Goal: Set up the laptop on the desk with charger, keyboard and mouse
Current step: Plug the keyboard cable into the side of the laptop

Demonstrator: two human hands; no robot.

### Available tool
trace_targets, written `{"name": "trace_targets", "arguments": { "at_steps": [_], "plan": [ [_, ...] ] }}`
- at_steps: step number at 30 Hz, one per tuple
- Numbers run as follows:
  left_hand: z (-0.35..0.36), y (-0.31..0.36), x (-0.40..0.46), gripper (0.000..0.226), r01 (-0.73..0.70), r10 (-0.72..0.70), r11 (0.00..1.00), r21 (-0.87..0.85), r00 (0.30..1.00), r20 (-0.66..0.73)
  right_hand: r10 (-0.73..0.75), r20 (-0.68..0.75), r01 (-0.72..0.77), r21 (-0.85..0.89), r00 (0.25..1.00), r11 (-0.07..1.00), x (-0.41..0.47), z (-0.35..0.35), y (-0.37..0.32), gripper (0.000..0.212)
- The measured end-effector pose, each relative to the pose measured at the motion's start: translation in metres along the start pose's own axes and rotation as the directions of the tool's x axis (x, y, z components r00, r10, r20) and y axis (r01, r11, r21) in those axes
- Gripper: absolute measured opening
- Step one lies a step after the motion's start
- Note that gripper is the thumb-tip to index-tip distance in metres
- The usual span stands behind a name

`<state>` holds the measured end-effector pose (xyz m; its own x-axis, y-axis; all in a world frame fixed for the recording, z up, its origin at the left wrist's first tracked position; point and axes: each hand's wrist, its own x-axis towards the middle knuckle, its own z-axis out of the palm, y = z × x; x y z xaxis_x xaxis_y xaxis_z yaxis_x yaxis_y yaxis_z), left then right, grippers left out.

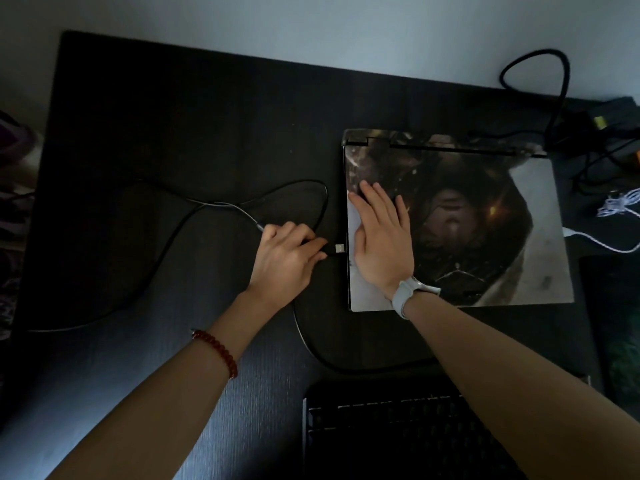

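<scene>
Dim light; dark table [173, 133] seen from above. A closed laptop [485, 209], its lid covered with a printed picture skin, is laid flat on the right half of the table. The right hand [379, 237] is pressed palm-down on the lid near its left edge, fingers straight and slightly spread, nothing gripped; a pale watch [410, 289] is worn at that wrist. The left hand [287, 258] is held just left of the laptop, fingers curled round a black cable [194, 216] and pinching its USB plug [338, 248], whose metal tip is pointed at the laptop's left side, just beside it; whether it touches cannot be told. A red bead bracelet [218, 351] is worn on the left forearm. A black keyboard [381, 431] is placed at the near edge, partly hidden under the right forearm. A white cable [602, 242] is seen at the laptop's right side, and a black charger brick [588, 129] with looped cord lies at the far right corner.
</scene>
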<state>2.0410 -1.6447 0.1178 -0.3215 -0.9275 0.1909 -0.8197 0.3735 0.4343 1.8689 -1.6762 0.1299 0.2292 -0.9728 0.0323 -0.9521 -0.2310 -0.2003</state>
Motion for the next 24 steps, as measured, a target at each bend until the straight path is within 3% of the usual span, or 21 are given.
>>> {"name": "trace_targets", "arguments": {
  "at_steps": [24],
  "plan": [
    [-0.002,-0.006,0.024,0.019,0.089,-0.089,0.996,-0.001,0.995,0.039,-0.008,-0.019,0.008,0.015,1.0,1.0,0.0,-0.001,-0.001,0.053]
  ]
}}
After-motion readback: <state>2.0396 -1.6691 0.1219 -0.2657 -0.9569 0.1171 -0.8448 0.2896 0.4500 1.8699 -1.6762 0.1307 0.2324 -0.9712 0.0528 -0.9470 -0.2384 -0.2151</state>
